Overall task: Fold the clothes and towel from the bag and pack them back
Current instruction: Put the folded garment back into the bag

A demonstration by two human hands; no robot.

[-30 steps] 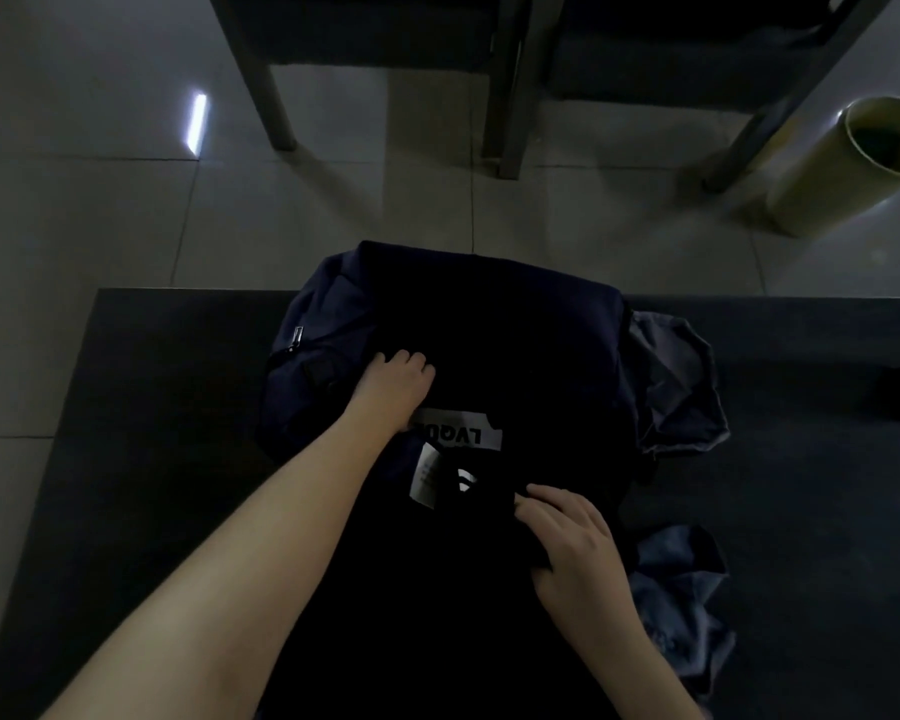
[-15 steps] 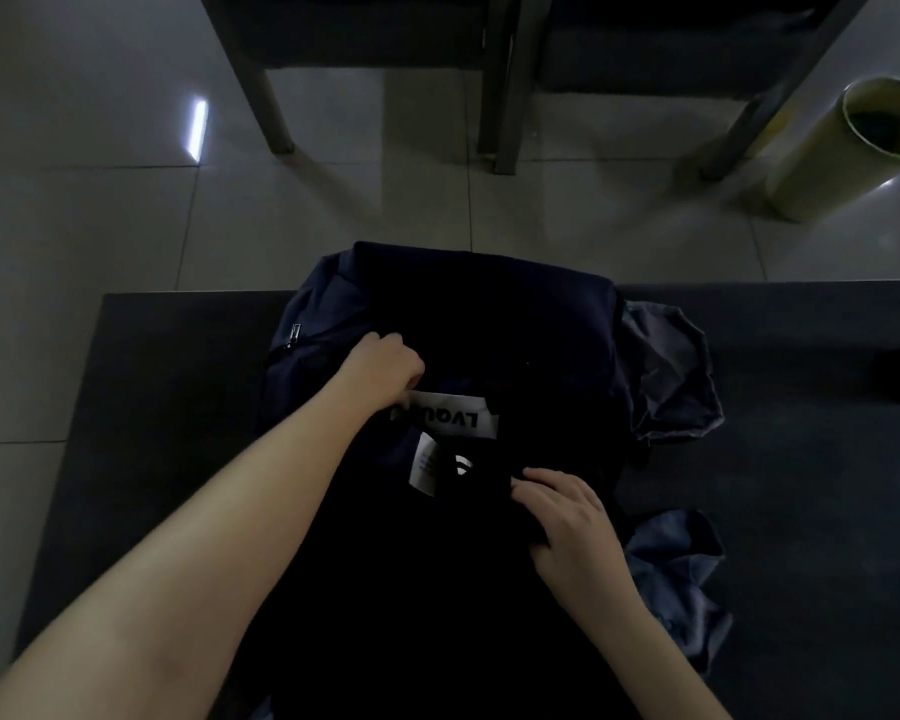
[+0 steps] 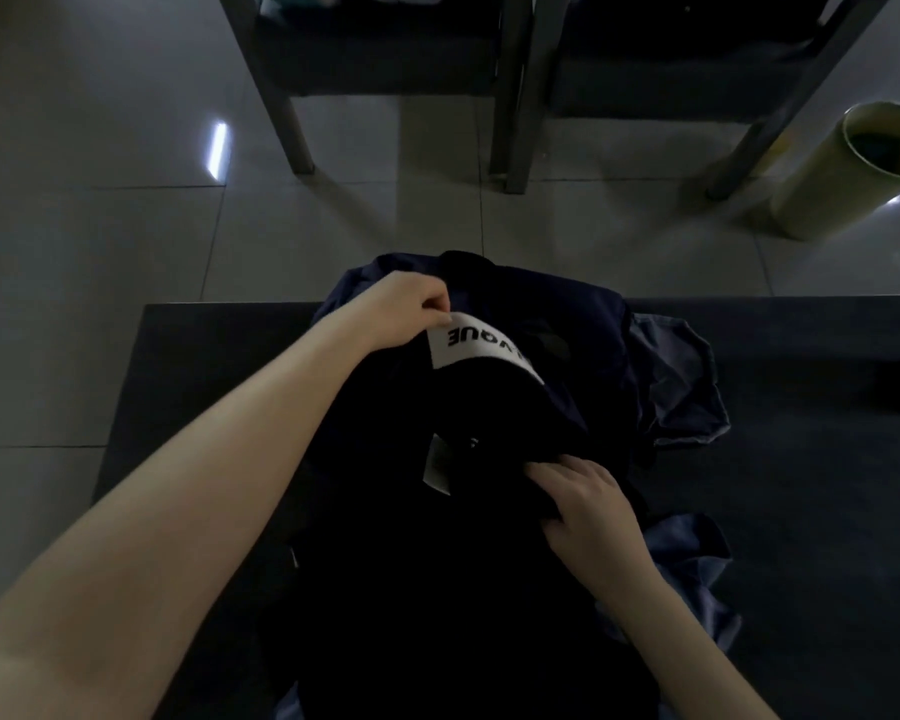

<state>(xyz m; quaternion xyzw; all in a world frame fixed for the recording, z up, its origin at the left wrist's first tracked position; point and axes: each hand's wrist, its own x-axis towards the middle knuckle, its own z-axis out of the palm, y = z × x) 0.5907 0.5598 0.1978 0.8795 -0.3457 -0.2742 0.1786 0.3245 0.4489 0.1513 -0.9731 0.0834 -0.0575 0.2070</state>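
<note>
Black fabric garment [image 3: 437, 589] spread on dark desk [image 3: 801, 511], far end draped over what looks like navy fabric bag [image 3: 583, 314]. Right grip [image 3: 588, 504] pinches black fold beside small tag [image 3: 436, 467]. Crumpled blue-grey cloth [image 3: 697, 563] just beside wrist. Left grip [image 3: 411, 309] clenched on garment edge at white lettered patch [image 3: 479, 345], edge held raised. Beyond desk: grey tiled floor [image 3: 100, 304], yellow-green cylindrical bin [image 3: 842, 174].

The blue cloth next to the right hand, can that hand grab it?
Probably yes: the blue cloth lies right beside the right hand on the table, mostly uncovered. The hand must first let go of the black garment.
</note>
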